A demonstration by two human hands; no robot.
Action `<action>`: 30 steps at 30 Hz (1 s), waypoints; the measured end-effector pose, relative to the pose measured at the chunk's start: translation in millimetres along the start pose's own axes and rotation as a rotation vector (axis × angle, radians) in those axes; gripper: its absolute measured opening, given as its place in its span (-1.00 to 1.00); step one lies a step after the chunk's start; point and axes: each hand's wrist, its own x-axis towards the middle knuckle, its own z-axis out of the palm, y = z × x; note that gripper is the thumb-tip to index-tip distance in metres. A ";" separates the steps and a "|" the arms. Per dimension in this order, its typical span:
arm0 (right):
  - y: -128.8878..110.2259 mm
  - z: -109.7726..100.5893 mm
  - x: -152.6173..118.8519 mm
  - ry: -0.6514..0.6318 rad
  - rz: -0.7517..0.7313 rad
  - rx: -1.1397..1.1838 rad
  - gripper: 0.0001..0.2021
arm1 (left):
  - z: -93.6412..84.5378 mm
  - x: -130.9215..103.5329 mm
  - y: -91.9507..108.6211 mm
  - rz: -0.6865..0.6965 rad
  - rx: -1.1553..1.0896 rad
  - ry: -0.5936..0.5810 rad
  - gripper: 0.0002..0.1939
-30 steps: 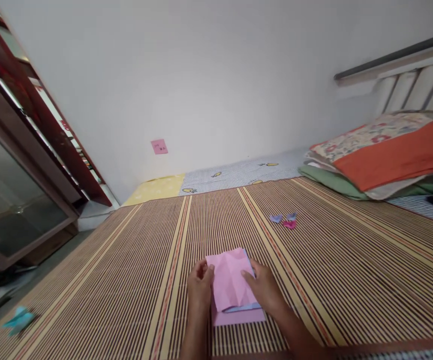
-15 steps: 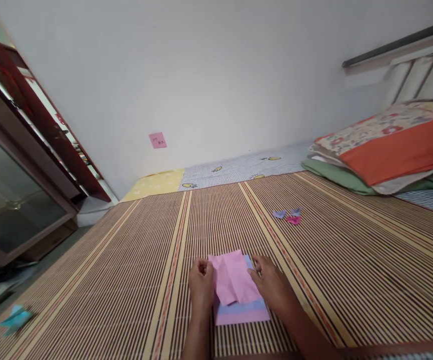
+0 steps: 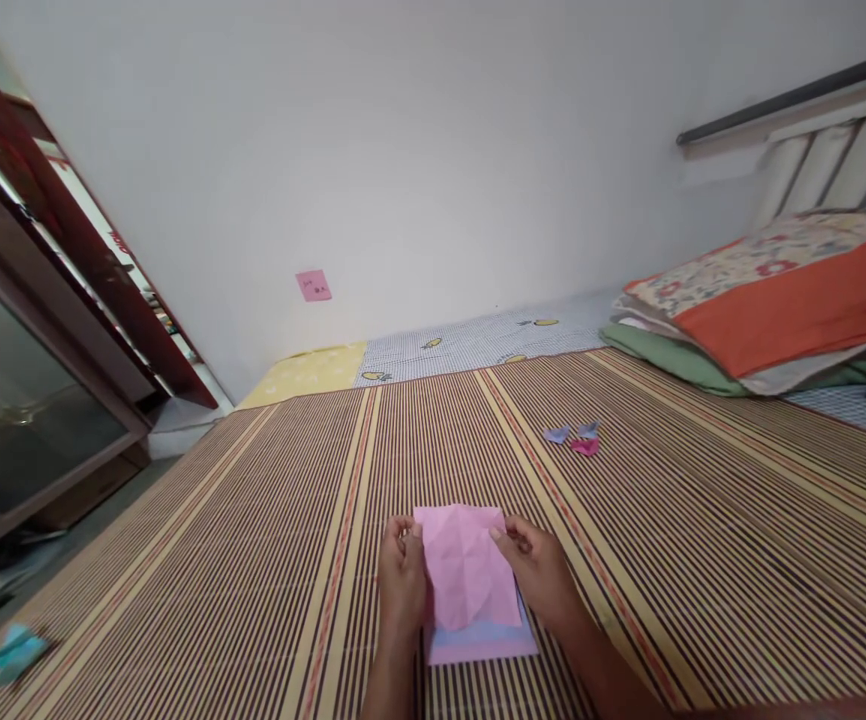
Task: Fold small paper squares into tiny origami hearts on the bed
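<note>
Nearest the viewer, the edge of a lower pink sheet [image 3: 482, 654] shows on the striped mat [image 3: 433, 450], with a blue sheet [image 3: 470, 638] above it. Over both is the creased pink sheet [image 3: 467, 570], held between the two hands. Left hand [image 3: 401, 575]: thumb and curled fingers appear to pinch the upper left edge. Right hand [image 3: 538, 570]: thumb on the face, fingers behind, pinching the upper right edge. Whether the sheet's near end touches the blue one cannot be determined.

Progress, as judged: crease lines cross the upper sheet and it is spread out nearly flat, so creasing is done at least in part; no finished form is present in it. Any shaping is outstanding. The visible strips of the two lower sheets show no clear creases.

Off to the left, a turquoise paper piece [image 3: 17, 655] lies apart, evidently folded. Farther out, two small blue pieces [image 3: 556, 435] and a magenta piece [image 3: 585, 447] lie grouped, apparently completed. Beyond, a pink note [image 3: 314, 286] is on the wall [image 3: 433, 170].
</note>
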 end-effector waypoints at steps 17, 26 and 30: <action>-9.6 17.2 -3.3 0.233 0.057 0.099 -0.51 | 5.6 -6.8 12.9 -0.061 -0.107 -0.121 -0.60; -71.6 -20.4 -14.1 0.593 -0.128 0.332 -0.59 | 0.9 -3.2 17.9 -0.092 -0.102 0.003 -0.54; -92.6 -45.4 -34.1 0.570 -0.325 0.113 -0.72 | 2.1 0.3 17.6 -0.070 -0.132 0.004 -0.55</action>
